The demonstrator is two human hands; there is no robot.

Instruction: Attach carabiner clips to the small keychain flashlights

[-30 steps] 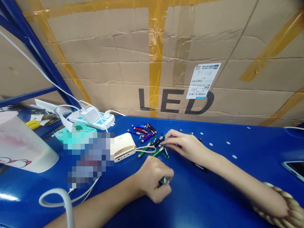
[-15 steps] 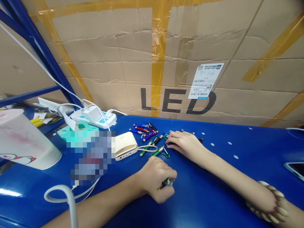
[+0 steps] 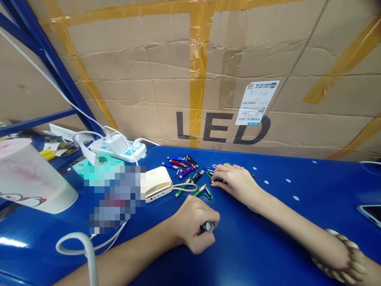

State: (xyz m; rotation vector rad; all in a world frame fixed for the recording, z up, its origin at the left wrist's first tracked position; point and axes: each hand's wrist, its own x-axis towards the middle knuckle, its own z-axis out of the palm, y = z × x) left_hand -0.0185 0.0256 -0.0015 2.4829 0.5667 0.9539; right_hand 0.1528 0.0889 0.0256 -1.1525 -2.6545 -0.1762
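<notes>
In the head view, your left hand (image 3: pixel 195 224) was shut in a fist around a little green torch (image 3: pixel 207 227); only its shiny end stuck out; the fist rested on the blue tabletop (image 3: pixel 268 250). Your right hand (image 3: pixel 235 180) lay farther back, its fingers bent and close together; the tips touched the edge of a pile of little torches (image 3: pixel 184 167); I could not tell if it pinched one. A gold power bank (image 3: pixel 157 183) sat just left of the pile.

Glossy, perhaps metal flashlights (image 3: pixel 184 165)
</notes>
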